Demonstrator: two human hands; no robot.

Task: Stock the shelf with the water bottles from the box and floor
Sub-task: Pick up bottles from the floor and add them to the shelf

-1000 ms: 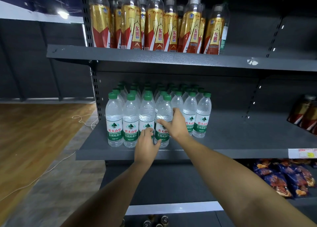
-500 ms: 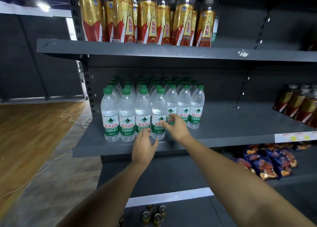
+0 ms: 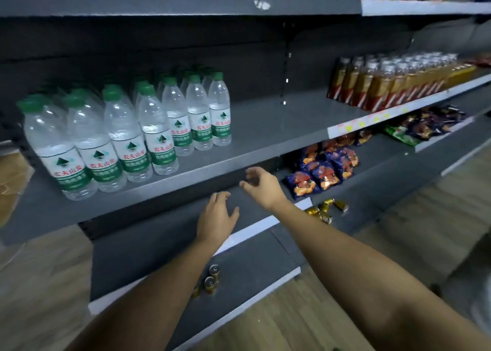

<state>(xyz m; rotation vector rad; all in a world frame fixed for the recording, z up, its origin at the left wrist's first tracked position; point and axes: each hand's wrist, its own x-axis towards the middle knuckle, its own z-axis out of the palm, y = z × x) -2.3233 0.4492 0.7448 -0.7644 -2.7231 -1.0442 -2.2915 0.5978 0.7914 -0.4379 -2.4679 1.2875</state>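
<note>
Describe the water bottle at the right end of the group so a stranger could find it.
Start at the dark grey middle shelf, where clear, green-capped water bottles stand bunched on the left. Follow them rightward to the right end bottle: it alone has bare shelf on its right, before the gold-and-red drink bottles.

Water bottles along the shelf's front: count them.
7 water bottles front the shelf: four at the left edge, three set slightly back to their right. More rows behind are partly hidden.
</note>
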